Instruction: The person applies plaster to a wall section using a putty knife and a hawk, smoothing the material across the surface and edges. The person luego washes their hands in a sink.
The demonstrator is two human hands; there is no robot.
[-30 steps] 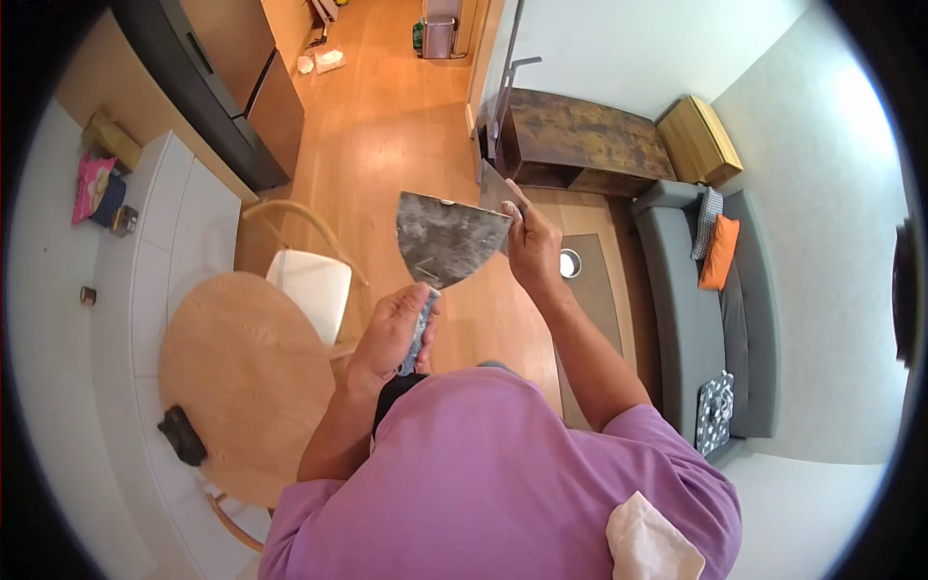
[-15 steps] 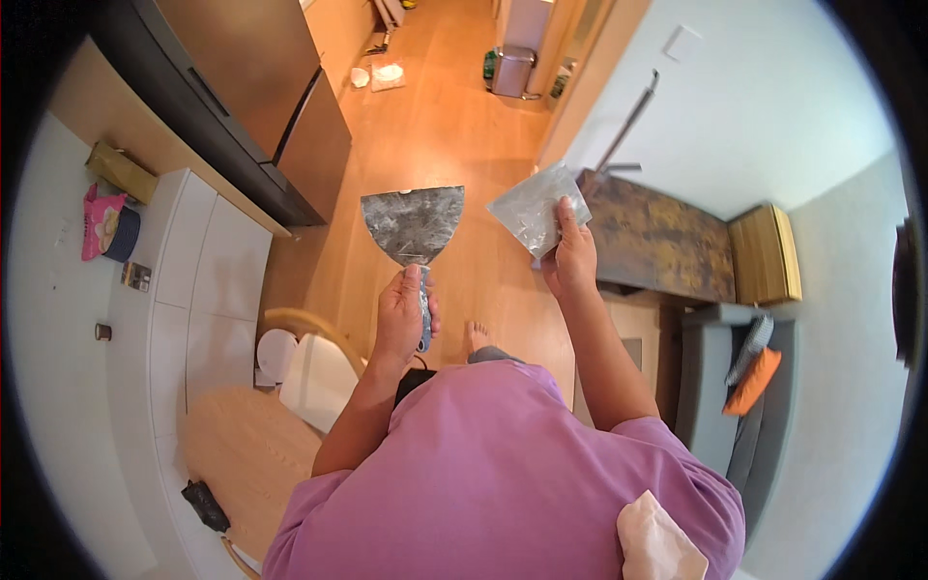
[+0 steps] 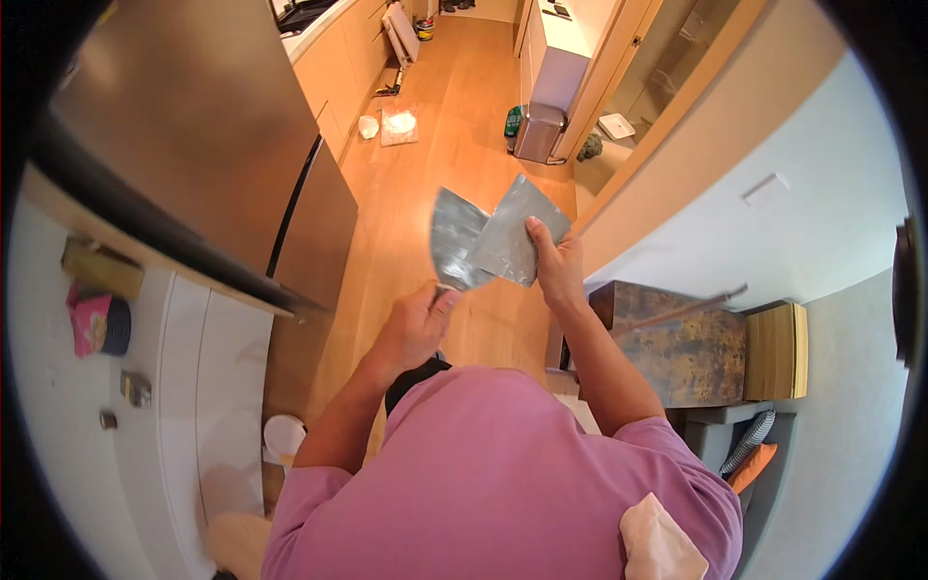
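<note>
My left hand (image 3: pixel 418 324) is closed round the handle of a wide putty knife (image 3: pixel 454 237), its grey blade tilted up and to the right. In my right hand (image 3: pixel 556 266) is a flat, square grey metal plate (image 3: pixel 522 230), with the thumb pressed on its face. The plate overlaps the right side of the blade; whether they touch I cannot tell. Most of the putty knife's handle is hidden in my fist, and the blade is slightly blurred.
A dark fridge (image 3: pixel 203 126) rises on the left. Ahead on the wooden floor lie a plastic bag with white contents (image 3: pixel 399 124) and a white bowl-like thing (image 3: pixel 368 127). A metal bin (image 3: pixel 540 133) stands by the doorway. To the right is a brown patterned table (image 3: pixel 677 338).
The putty knife has swung rightward and tilted, so its blade now meets the plate in view. My right hand has shifted left slightly. The view has advanced towards the corridor.
</note>
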